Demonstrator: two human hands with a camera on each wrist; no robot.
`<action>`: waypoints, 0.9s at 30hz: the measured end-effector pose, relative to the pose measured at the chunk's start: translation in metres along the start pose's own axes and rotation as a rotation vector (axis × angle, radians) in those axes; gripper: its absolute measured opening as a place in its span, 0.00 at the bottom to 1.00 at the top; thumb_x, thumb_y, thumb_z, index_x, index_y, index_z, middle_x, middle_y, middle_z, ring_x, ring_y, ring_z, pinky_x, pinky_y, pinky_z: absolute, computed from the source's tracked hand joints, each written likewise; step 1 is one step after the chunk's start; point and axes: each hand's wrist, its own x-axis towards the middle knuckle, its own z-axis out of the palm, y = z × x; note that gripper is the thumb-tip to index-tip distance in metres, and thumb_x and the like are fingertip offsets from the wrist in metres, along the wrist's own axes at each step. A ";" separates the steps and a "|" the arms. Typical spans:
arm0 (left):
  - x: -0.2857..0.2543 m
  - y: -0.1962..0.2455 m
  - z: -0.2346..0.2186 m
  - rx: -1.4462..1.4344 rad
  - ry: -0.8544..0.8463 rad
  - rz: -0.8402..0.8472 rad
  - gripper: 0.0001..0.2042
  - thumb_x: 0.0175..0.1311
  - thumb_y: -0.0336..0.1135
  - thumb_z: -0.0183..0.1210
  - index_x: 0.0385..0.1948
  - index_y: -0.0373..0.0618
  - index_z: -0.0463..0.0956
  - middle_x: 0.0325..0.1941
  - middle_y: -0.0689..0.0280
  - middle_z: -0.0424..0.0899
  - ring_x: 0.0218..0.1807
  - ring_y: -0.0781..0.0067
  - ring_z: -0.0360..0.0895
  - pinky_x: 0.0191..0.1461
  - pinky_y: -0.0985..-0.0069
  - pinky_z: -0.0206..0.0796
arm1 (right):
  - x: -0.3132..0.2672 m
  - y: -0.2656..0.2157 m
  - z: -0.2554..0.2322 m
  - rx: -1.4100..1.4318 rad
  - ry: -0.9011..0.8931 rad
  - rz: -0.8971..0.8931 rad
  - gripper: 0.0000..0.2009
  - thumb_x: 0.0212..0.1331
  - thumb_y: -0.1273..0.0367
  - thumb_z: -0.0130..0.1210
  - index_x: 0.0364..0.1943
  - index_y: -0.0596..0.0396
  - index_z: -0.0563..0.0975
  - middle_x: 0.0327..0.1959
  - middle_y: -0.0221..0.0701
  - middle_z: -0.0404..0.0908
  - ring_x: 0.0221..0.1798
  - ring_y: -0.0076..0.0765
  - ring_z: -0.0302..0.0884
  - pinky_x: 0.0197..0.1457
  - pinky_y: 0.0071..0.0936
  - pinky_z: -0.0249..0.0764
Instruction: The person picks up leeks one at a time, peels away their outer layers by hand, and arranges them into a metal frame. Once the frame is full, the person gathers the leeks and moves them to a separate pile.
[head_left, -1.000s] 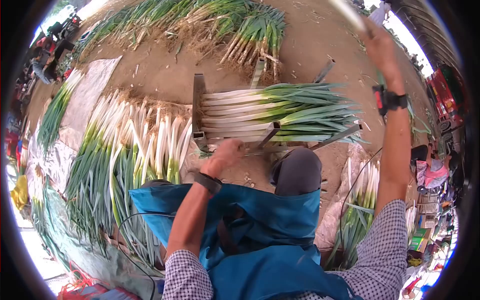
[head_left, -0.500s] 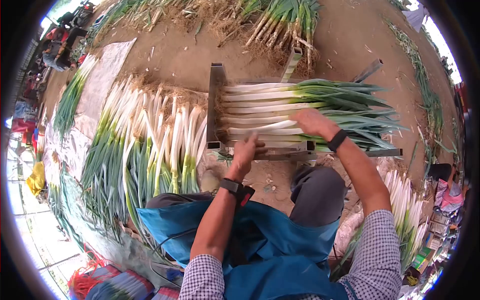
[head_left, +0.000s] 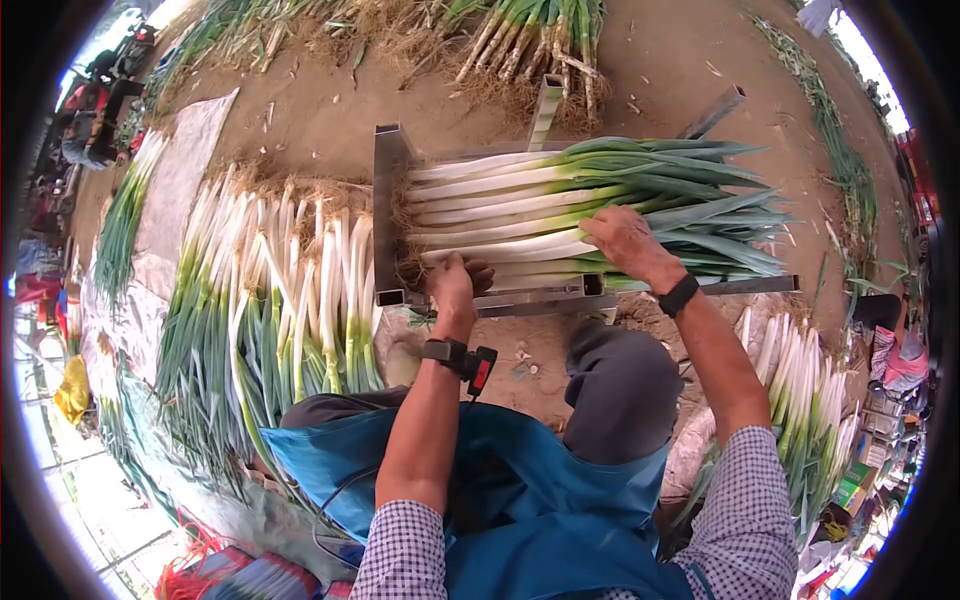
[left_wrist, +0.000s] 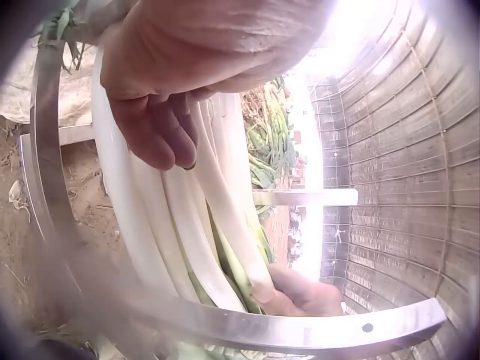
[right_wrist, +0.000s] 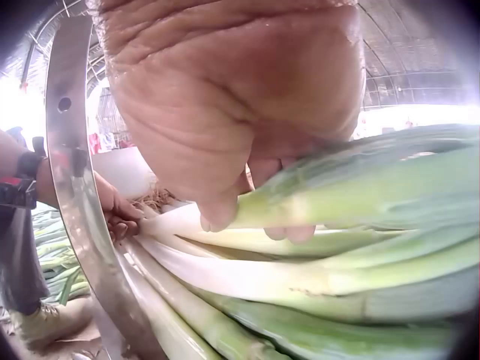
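White-stemmed green onions [head_left: 500, 205] lie side by side in a metal rack [head_left: 392, 200], roots against its left end plate and green leaves to the right. My right hand [head_left: 632, 245] pinches one green onion [right_wrist: 259, 214] where white turns green, thumb and fingers on either side. At the root end of that stalk, my left hand [head_left: 458, 285] holds it with curled fingers, as the right wrist view shows. The left wrist view has the left fingers [left_wrist: 169, 135] bent down over the white stems.
Many green onions [head_left: 260, 300] lie on sheeting to the left, with another pile [head_left: 800, 390] at the right. Untrimmed bundles [head_left: 530, 45] lie on bare soil beyond the rack. Metal posts [head_left: 545, 110] stick up from the rack. A bent knee [head_left: 620, 395] is close below it.
My right hand has come down from the upper right with a pale stalk and laid it in the rack. My left hand has moved from the rack's near edge to the stalk's root end.
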 end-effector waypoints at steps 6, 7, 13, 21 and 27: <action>-0.010 0.004 -0.006 0.103 0.007 0.106 0.16 0.78 0.43 0.49 0.46 0.35 0.75 0.37 0.53 0.87 0.30 0.61 0.86 0.33 0.66 0.81 | 0.011 -0.006 0.010 0.093 0.032 0.047 0.08 0.58 0.69 0.60 0.42 0.51 0.82 0.36 0.40 0.79 0.45 0.52 0.76 0.51 0.45 0.70; -0.010 0.007 -0.008 0.118 0.026 0.079 0.16 0.78 0.43 0.50 0.45 0.36 0.75 0.37 0.52 0.87 0.29 0.63 0.86 0.32 0.67 0.81 | 0.010 -0.004 0.011 0.055 -0.017 0.039 0.09 0.58 0.68 0.60 0.43 0.50 0.82 0.35 0.39 0.79 0.45 0.52 0.76 0.51 0.45 0.70; 0.052 -0.033 -0.018 0.528 0.319 0.441 0.28 0.67 0.52 0.62 0.49 0.27 0.78 0.50 0.44 0.85 0.55 0.48 0.83 0.57 0.60 0.74 | 0.012 -0.003 0.030 0.081 -0.119 0.095 0.13 0.56 0.63 0.64 0.43 0.54 0.83 0.41 0.41 0.82 0.50 0.52 0.76 0.58 0.47 0.67; 0.010 0.006 0.007 -0.037 0.054 0.075 0.16 0.69 0.46 0.63 0.40 0.40 0.78 0.32 0.61 0.85 0.27 0.72 0.81 0.30 0.71 0.73 | 0.025 -0.029 -0.002 -0.020 -0.178 0.011 0.11 0.54 0.67 0.64 0.39 0.57 0.80 0.39 0.44 0.80 0.49 0.54 0.76 0.53 0.48 0.70; 0.006 0.010 0.016 -0.054 0.048 0.181 0.13 0.68 0.44 0.62 0.37 0.43 0.78 0.28 0.70 0.78 0.25 0.77 0.73 0.28 0.75 0.66 | 0.011 -0.016 0.003 0.151 -0.146 0.010 0.10 0.50 0.71 0.65 0.35 0.56 0.76 0.35 0.43 0.77 0.43 0.56 0.75 0.47 0.50 0.71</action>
